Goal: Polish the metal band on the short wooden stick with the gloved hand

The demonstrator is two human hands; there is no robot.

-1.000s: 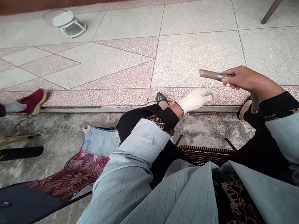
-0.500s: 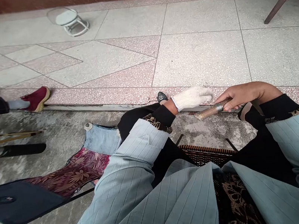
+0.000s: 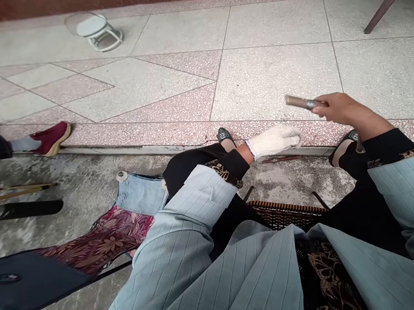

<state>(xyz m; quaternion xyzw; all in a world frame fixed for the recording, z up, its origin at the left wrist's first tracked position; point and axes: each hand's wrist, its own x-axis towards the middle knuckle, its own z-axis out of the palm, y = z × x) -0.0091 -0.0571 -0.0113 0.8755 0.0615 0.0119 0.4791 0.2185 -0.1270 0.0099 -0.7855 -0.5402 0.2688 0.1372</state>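
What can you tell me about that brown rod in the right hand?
The brown rod could be wood or metal, with a blunt end pointing left. A silvery band, perhaps wound wire, rings it beside the bare right hand, the only thing seen touching it. It shows against the tiled ledge, apart from the gloved left hand. The gripping hand hides part of it.
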